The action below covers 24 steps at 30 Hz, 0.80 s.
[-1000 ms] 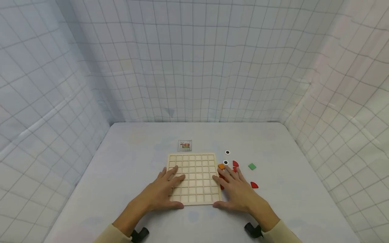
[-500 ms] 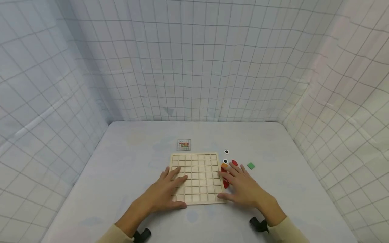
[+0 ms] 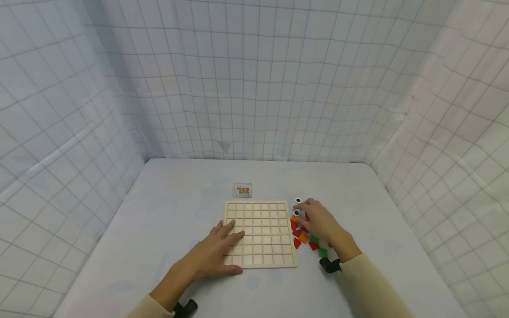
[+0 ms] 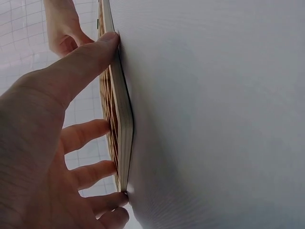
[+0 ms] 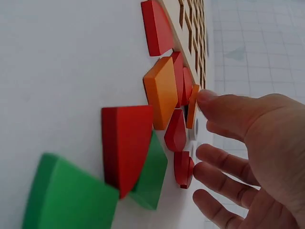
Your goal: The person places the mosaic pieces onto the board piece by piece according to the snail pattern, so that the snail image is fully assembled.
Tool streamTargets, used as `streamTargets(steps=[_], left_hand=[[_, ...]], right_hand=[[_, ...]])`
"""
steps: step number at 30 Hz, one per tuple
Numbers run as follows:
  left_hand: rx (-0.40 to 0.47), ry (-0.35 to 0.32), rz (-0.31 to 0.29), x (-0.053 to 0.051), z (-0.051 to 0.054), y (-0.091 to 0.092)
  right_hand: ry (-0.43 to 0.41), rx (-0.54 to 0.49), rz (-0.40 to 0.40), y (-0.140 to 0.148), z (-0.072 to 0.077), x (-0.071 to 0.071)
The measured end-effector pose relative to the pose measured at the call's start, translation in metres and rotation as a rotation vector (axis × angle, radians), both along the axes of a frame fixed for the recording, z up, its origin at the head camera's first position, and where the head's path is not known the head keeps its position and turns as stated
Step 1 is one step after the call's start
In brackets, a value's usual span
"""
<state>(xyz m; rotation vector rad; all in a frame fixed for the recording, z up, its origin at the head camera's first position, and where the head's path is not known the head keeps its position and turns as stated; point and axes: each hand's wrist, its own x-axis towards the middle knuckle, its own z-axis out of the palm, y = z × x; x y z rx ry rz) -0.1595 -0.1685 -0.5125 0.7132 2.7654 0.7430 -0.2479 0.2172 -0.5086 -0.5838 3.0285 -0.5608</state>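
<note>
My left hand (image 3: 216,252) rests on the left side of a pale wooden grid board (image 3: 262,235), fingers spread over its cells and thumb along the near edge. In the left wrist view, its thumb (image 4: 107,43) touches the board's rim. My right hand (image 3: 321,221) hovers over loose pieces beside the board's right edge, fingers slightly bent. Its thumb and forefinger are around a white disc with a black centre (image 3: 296,213), with no grip plain. Below them lie an orange piece (image 5: 161,90), red quarter-round pieces (image 5: 127,143) and green pieces (image 5: 71,193).
A small picture card (image 3: 242,190) showing a colourful animal lies beyond the board. Another black-centred white disc (image 3: 298,200) lies past the right fingers. The white table (image 3: 159,198) meets grid-patterned curtains (image 3: 254,88) at the back and sides.
The board has shifted slightly right. My right hand has left its edge and moved away over the pieces, uncovering several red, orange and green ones. The left hand keeps its place on the board.
</note>
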Motion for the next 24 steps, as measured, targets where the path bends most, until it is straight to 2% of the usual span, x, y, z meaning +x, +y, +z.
streamTargets(steps=[5, 12, 18, 24], left_hand=[[-0.014, 0.011, -0.013, -0.001, 0.001, 0.001], [-0.033, 0.020, -0.007, -0.004, 0.004, 0.000], [-0.048, -0.009, 0.025, -0.004, 0.005, -0.004], [-0.018, -0.042, 0.028, -0.003, 0.004, -0.007]], right_hand=[[-0.031, -0.017, -0.011, 0.000, -0.005, -0.010], [-0.065, -0.030, -0.025, 0.002, 0.001, -0.022], [-0.067, -0.032, -0.019, 0.002, 0.002, -0.027], [-0.081, -0.027, -0.023, 0.001, 0.001, -0.028]])
